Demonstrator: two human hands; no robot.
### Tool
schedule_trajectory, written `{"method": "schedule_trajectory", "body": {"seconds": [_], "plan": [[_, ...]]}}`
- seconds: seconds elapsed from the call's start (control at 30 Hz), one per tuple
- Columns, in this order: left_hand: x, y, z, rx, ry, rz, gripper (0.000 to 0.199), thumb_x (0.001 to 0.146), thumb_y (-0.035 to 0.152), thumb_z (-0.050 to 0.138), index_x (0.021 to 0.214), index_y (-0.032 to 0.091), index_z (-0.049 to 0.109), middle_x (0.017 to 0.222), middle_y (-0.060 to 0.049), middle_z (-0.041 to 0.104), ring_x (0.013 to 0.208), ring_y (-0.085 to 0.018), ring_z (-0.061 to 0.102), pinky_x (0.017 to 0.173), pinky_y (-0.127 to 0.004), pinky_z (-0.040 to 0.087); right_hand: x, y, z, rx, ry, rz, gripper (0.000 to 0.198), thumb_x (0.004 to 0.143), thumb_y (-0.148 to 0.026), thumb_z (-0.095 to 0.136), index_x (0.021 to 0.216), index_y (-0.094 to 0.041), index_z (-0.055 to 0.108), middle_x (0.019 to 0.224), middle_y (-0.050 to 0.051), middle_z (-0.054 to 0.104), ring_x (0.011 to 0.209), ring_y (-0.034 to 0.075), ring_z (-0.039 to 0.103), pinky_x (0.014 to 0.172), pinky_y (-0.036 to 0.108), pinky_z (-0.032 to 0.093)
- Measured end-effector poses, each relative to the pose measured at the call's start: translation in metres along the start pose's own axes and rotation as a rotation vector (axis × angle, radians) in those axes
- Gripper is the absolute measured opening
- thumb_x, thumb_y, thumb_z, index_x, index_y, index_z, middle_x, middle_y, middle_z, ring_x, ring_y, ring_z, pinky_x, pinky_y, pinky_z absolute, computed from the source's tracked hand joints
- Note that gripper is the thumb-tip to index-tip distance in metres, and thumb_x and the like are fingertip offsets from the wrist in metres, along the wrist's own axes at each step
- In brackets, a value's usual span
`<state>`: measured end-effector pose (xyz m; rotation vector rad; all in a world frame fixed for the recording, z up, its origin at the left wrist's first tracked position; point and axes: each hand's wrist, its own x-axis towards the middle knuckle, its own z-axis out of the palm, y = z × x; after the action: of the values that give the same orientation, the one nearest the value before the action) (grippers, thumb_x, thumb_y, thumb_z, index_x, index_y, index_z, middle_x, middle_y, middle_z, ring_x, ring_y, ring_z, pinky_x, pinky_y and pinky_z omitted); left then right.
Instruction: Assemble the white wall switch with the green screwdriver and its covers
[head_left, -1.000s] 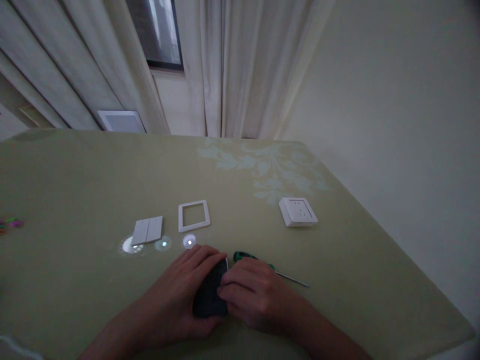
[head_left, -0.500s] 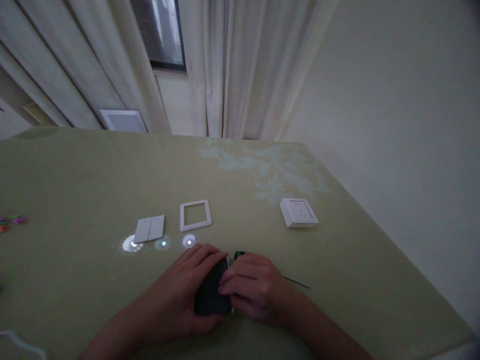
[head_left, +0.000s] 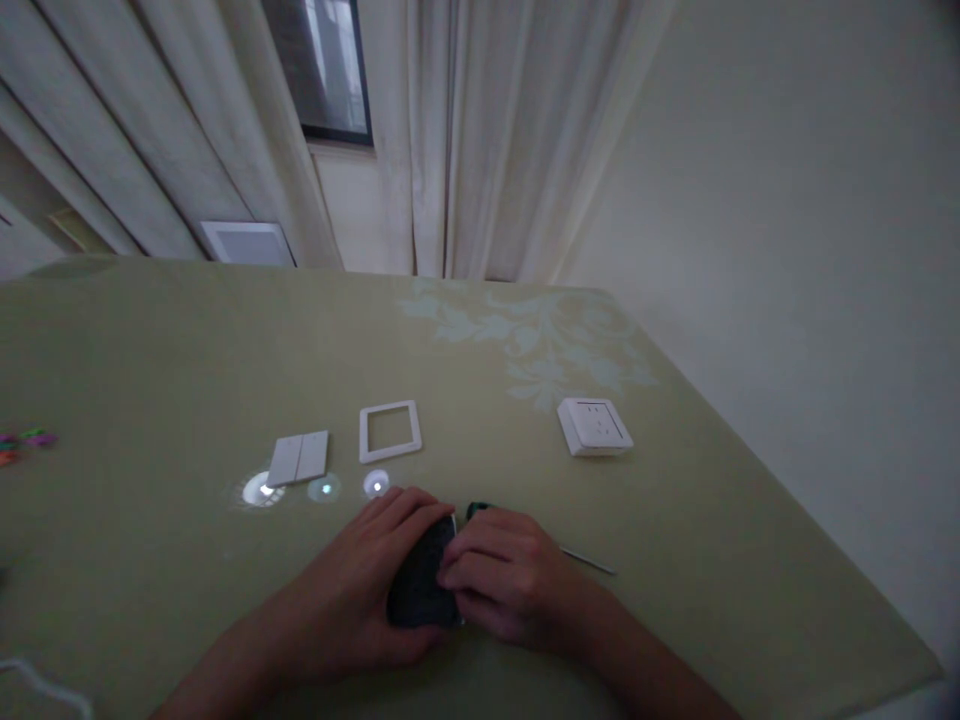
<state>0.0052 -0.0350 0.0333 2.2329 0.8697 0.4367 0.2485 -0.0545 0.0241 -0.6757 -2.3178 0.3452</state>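
My left hand (head_left: 375, 585) is wrapped round a dark, squarish block (head_left: 422, 585) with a thin white edge, perhaps the back of a wall switch. Its thumb lies along the near side and its fingers over the far side. My right hand (head_left: 510, 575) is closed, fingertips pinched together at the block's right part; what they hold there is hidden. Behind the right hand lies a screwdriver (head_left: 589, 560), its dark green handle end and thin metal shaft showing on either side of the hand.
Beyond my hands lie a white double switch panel (head_left: 298, 459) and a white square frame (head_left: 390, 432). A white socket box (head_left: 595, 427) stands farther right. Small coloured pieces (head_left: 26, 443) are at the far left, and a white cable (head_left: 45, 685) at the lower left. A wall borders the table's right side.
Both hands keep nearly the same hold on the dark block. The whole view has shifted very slightly; the things on the table stay where they were.
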Motion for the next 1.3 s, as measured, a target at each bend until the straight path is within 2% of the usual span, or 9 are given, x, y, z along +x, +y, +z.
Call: {"method": "schedule_trajectory", "body": {"seconds": [0.1, 0.27, 0.4, 0.53, 0.73, 0.9, 1.0, 1.17, 1.3], "plan": [[0.000, 0.001, 0.000, -0.002, -0.008, -0.006, 0.082, 0.072, 0.020, 0.086, 0.145, 0.030, 0.052, 0.142, -0.008, 0.062, 0.130, -0.034, 0.058, 0.117, -0.052, 0.049, 0.000, -0.001, 0.003, -0.019, 0.034, 0.026, 0.006, 0.100, -0.015, 0.067, 0.100, -0.021, 0.070, 0.099, 0.004, 0.080, 0.087, 0.018, 0.070, 0.083, 0.031, 0.056], [0.002, 0.005, -0.003, -0.023, -0.011, -0.021, 0.073, 0.071, 0.020, 0.086, 0.137, 0.029, 0.057, 0.138, -0.007, 0.063, 0.128, -0.033, 0.059, 0.115, -0.049, 0.050, 0.000, 0.000, 0.003, 0.087, 0.017, 0.022, 0.006, 0.099, -0.015, 0.068, 0.099, -0.021, 0.070, 0.099, 0.004, 0.080, 0.087, 0.018, 0.072, 0.085, 0.031, 0.056], [0.002, 0.002, -0.002, -0.018, -0.007, -0.023, 0.076, 0.073, 0.021, 0.086, 0.141, 0.029, 0.055, 0.141, -0.008, 0.062, 0.130, -0.033, 0.059, 0.116, -0.050, 0.050, 0.002, 0.001, 0.000, 0.076, 0.016, 0.085, 0.008, 0.100, -0.014, 0.067, 0.104, -0.019, 0.072, 0.098, 0.006, 0.080, 0.087, 0.020, 0.072, 0.083, 0.031, 0.056], [0.001, 0.000, -0.001, -0.008, -0.014, -0.026, 0.078, 0.073, 0.022, 0.087, 0.143, 0.029, 0.055, 0.141, -0.008, 0.062, 0.131, -0.034, 0.059, 0.116, -0.052, 0.050, 0.003, 0.002, -0.003, 0.182, -0.026, 0.097, 0.008, 0.100, -0.014, 0.069, 0.105, -0.020, 0.073, 0.097, 0.005, 0.081, 0.089, 0.019, 0.074, 0.088, 0.030, 0.056], [0.000, -0.001, -0.002, -0.012, -0.027, -0.026, 0.080, 0.073, 0.023, 0.088, 0.145, 0.030, 0.053, 0.144, -0.008, 0.061, 0.134, -0.035, 0.057, 0.118, -0.053, 0.049, 0.003, 0.002, -0.001, 0.366, 0.043, 0.289, 0.019, 0.089, -0.007, 0.071, 0.101, -0.022, 0.076, 0.092, 0.002, 0.079, 0.085, 0.017, 0.072, 0.084, 0.027, 0.055], [-0.001, -0.004, -0.001, -0.011, -0.020, -0.023, 0.083, 0.073, 0.025, 0.089, 0.147, 0.031, 0.051, 0.145, -0.009, 0.060, 0.135, -0.036, 0.057, 0.118, -0.054, 0.049, 0.004, 0.004, -0.005, 0.409, 0.050, 0.388, 0.015, 0.087, -0.010, 0.072, 0.096, -0.021, 0.077, 0.089, 0.002, 0.078, 0.082, 0.015, 0.072, 0.081, 0.024, 0.054], [-0.001, -0.005, -0.001, -0.020, -0.016, -0.020, 0.085, 0.072, 0.023, 0.090, 0.147, 0.032, 0.052, 0.145, -0.008, 0.061, 0.134, -0.035, 0.058, 0.117, -0.053, 0.049, 0.005, 0.005, -0.007, 0.409, 0.050, 0.380, 0.016, 0.086, -0.009, 0.071, 0.096, -0.021, 0.077, 0.088, 0.002, 0.077, 0.082, 0.015, 0.071, 0.081, 0.024, 0.054], [0.000, -0.004, -0.002, -0.020, -0.013, -0.016, 0.081, 0.072, 0.022, 0.088, 0.145, 0.031, 0.054, 0.143, -0.009, 0.061, 0.132, -0.035, 0.058, 0.117, -0.052, 0.050, 0.006, 0.001, -0.006, 0.353, 0.041, 0.282, 0.018, 0.087, -0.008, 0.069, 0.101, -0.019, 0.075, 0.092, 0.005, 0.078, 0.085, 0.017, 0.071, 0.084, 0.026, 0.054], [-0.001, -0.004, -0.001, -0.018, -0.024, -0.024, 0.082, 0.072, 0.022, 0.090, 0.145, 0.031, 0.054, 0.146, -0.009, 0.061, 0.134, -0.035, 0.058, 0.117, -0.052, 0.050, 0.004, 0.000, -0.001, 0.355, 0.058, 0.300, 0.011, 0.091, -0.013, 0.075, 0.100, -0.019, 0.075, 0.090, 0.004, 0.079, 0.082, 0.016, 0.072, 0.081, 0.025, 0.055]]}}
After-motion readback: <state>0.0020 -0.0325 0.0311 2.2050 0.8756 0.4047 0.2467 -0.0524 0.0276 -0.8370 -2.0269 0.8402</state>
